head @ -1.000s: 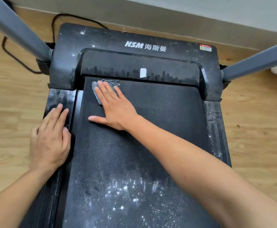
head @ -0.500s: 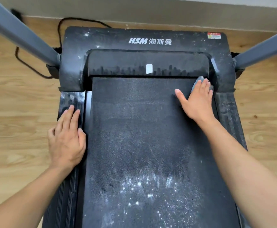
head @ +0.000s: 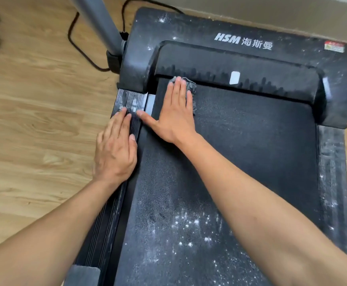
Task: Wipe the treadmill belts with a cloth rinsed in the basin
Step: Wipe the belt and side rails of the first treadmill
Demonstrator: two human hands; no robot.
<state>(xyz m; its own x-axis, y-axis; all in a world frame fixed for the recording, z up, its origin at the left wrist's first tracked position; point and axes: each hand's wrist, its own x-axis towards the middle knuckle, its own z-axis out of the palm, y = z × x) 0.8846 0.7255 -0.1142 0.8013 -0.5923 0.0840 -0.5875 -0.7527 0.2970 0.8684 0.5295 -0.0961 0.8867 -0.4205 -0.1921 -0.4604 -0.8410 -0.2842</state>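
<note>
The black treadmill belt (head: 240, 153) fills the middle of the view, with white dust specks on its near part. My right hand (head: 172, 112) lies flat with straight fingers, pressing a grey cloth (head: 191, 85) onto the belt's far left corner, just below the motor cover (head: 240, 65). Most of the cloth is hidden under my fingers. My left hand (head: 117, 149) rests flat with straight fingers on the ribbed left side rail (head: 131, 100).
A grey upright post (head: 98, 21) rises at the far left, with a black cable (head: 75, 38) looping on the wooden floor (head: 34, 120) beside it. The dusty right side rail (head: 333, 172) runs along the belt. No basin is in view.
My right hand has swept the cloth from the belt's far right corner back to its far left corner. My left hand stays on the left rail; the view shifted right.
</note>
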